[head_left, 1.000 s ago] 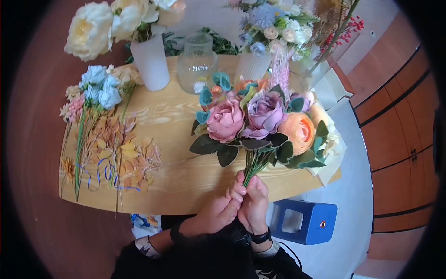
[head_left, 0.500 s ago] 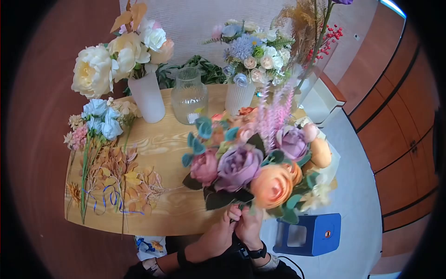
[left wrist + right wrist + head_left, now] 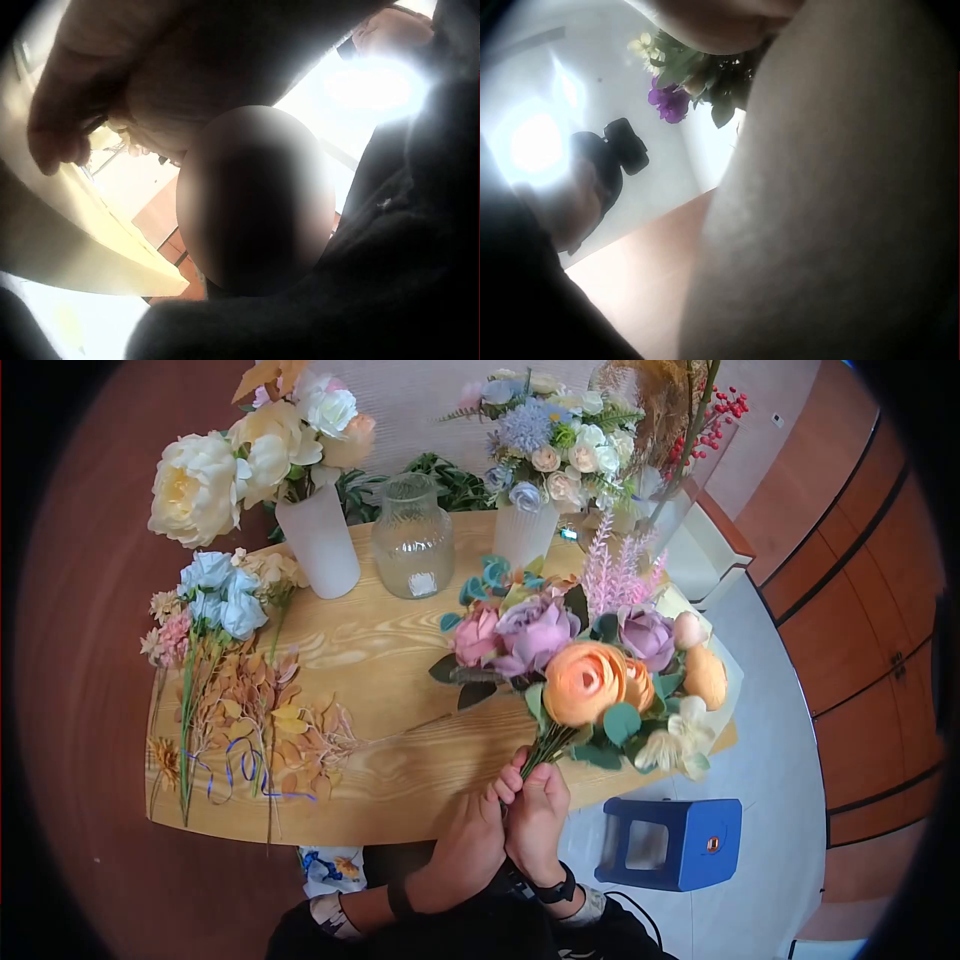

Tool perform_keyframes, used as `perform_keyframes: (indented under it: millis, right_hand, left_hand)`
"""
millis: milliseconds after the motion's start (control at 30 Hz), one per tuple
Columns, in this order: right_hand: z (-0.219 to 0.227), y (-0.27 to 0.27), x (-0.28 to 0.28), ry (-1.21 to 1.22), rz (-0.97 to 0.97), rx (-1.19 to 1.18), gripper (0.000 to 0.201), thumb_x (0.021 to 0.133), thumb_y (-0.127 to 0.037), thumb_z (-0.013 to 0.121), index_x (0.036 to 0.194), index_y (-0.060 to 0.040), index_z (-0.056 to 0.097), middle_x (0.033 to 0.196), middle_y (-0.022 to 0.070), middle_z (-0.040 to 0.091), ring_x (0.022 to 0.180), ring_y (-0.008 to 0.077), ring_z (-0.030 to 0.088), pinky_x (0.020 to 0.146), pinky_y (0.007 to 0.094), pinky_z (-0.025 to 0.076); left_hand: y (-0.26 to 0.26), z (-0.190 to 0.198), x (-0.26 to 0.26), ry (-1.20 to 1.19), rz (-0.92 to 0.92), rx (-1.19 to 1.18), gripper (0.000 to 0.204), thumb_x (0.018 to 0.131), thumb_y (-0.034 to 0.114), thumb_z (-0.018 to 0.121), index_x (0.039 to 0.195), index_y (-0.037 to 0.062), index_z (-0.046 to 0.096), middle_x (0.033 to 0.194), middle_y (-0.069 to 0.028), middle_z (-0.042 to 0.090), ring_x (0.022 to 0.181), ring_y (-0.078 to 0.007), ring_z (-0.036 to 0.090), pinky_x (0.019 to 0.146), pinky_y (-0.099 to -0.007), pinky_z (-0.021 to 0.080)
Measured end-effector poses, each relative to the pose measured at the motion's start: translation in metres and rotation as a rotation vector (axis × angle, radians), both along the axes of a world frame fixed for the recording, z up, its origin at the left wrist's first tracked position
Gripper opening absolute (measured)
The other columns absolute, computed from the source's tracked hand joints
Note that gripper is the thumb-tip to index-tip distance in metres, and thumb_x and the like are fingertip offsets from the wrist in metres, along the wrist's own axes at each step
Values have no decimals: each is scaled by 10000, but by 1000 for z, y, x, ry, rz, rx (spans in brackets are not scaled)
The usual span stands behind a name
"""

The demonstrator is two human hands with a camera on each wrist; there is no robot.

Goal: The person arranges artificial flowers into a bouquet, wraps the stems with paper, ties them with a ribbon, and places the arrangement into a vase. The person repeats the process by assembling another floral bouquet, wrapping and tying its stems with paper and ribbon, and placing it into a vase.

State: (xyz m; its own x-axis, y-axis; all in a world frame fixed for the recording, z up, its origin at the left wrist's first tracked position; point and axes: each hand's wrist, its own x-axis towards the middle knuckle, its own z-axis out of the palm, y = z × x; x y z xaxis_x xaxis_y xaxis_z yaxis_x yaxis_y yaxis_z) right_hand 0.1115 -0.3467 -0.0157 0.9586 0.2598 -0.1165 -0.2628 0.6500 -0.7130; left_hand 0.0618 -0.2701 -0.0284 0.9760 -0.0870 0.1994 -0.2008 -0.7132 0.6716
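A bouquet of purple, pink and orange flowers [image 3: 585,682] leans to the right above the table's front edge in the head view. Both hands grip its bundled green stems [image 3: 545,748]. My left hand [image 3: 470,844] has its fingers wrapped round the stems from the left, and my right hand [image 3: 537,822] holds them from the right, touching the left. In the left wrist view the left hand [image 3: 142,82] is dark, its grip partly hidden. The right wrist view shows part of the right hand [image 3: 720,22] beside leaves and a purple flower [image 3: 669,103].
Dried orange leaves [image 3: 245,695], blue flowers [image 3: 222,595] and a blue ribbon [image 3: 240,765] lie on the table's left. Along the back stand a white vase [image 3: 318,548], a glass vase [image 3: 412,540] and a ribbed vase [image 3: 524,535]. A blue stool [image 3: 690,845] stands on the floor at right.
The bouquet dipped toward the front and rose slightly again, now tilting more to the right, with the orange flower nearer its middle. Both hands kept hold of the stems. The head view shifted.
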Motion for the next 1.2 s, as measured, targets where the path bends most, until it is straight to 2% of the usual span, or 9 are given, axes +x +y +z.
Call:
perform_keyframes:
  millis: [233, 300, 433, 567, 633, 667, 800, 1033, 1200]
  right_hand:
    - [-2, 1, 2, 54, -39, -33, 281, 960, -289, 352, 961, -18, 424, 717, 9, 391, 613, 99, 358, 606, 268, 376]
    - [1, -3, 3, 66, -62, -27, 287, 957, -294, 361, 953, -15, 425, 695, 6, 380, 594, 99, 351, 565, 252, 351]
    - [-3, -10, 3, 6, 70, 59, 320, 944, -327, 387, 935, -9, 422, 671, -2, 363, 567, 91, 319, 526, 229, 303]
    - [-1, -14, 0, 6, 198, 174, 296, 931, -299, 418, 911, -4, 417, 673, 0, 362, 555, 87, 305, 510, 233, 292]
    - [-19, -14, -3, -35, 85, 97, 207, 918, -209, 424, 916, -2, 435, 648, 1, 363, 527, 85, 308, 470, 219, 281]
    - [-27, -12, -4, -79, 34, 38, 199, 914, -190, 428, 921, 9, 437, 637, 8, 366, 508, 89, 312, 447, 213, 276]
    - [-12, -7, 0, -51, -26, 38, 282, 932, -300, 423, 878, -24, 444, 621, -21, 367, 470, 39, 262, 404, 190, 199]
    - [-1, -22, 3, -63, -27, 11, 293, 943, -311, 389, 846, -38, 429, 612, -24, 347, 454, 30, 232, 378, 176, 146]
    - [-4, -16, -1, -67, 73, 26, 289, 944, -299, 384, 844, -36, 448, 595, -22, 338, 447, 38, 234, 374, 180, 140]
  left_hand:
    - [-4, 2, 2, 66, 44, -68, 349, 780, 43, 473, 1070, -121, 369, 909, -277, 498, 881, -393, 519, 724, -423, 434]
    - [-1, 19, 4, 533, -17, -176, 316, 803, 38, 459, 1077, -96, 377, 862, -263, 526, 827, -385, 549, 692, -420, 442]
    - [23, -6, 11, 240, -340, -428, 411, 834, 1, 401, 1232, 44, 307, 866, -135, 523, 673, -212, 512, 566, -306, 430]
    - [32, -4, 4, 516, -295, -625, 253, 833, 29, 431, 1083, 1, 415, 864, -188, 552, 772, -278, 571, 678, -345, 447]
    - [27, -32, -2, 358, -376, -782, 237, 910, 80, 392, 1145, 53, 394, 780, -22, 432, 649, -62, 429, 559, -198, 362]
    - [27, -21, -2, 399, -350, -905, 182, 922, 105, 399, 1081, 29, 443, 815, -62, 473, 692, -130, 488, 588, -253, 404]
    - [67, -4, -14, 84, -423, -213, 210, 876, 118, 458, 1042, -9, 476, 944, -171, 530, 884, -327, 534, 730, -394, 433]
    - [225, 35, -96, -116, 790, 10, 156, 803, 36, 553, 932, 3, 633, 860, -85, 635, 742, -174, 600, 677, -271, 461]
    - [249, 40, -109, 29, 868, 44, 206, 737, -44, 558, 929, -6, 622, 891, -113, 602, 750, -252, 574, 678, -322, 463]
